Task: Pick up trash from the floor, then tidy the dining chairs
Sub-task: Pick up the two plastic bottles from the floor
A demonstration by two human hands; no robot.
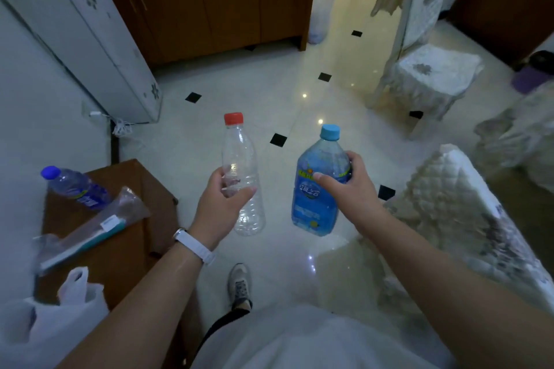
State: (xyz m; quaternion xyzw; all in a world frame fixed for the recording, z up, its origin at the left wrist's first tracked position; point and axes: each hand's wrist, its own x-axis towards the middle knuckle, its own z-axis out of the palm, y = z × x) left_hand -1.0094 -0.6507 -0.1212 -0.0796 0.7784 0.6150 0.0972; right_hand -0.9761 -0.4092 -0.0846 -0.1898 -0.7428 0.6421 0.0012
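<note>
Since both bottles are held up off the floor (269,93), we log the trash pick-up as the step in hand and the chairs as not yet begun; one covered dining chair (428,69) stands out on the tiles well apart from us; a second chair (458,204) has its quilted back just beside our right arm; the low brown bench (126,249) at left carries a small blue-capped bottle (75,186), with a white plastic bag (75,293) near its front corner. Right grip (344,186) is wrapped round the shoulder of the blue bottle (314,204), thumb across the label; left grip (223,198) is curled round the middle of the clear bottle (239,144), red cap up; the clear one looks empty, the blue one's fill we cannot tell. Next move calls for somewhere to drop them; a purple bin (527,78) beyond the far chair seems likeliest, though its opening is too dim to judge; both grips must be freed before any chair is shifted.
</note>
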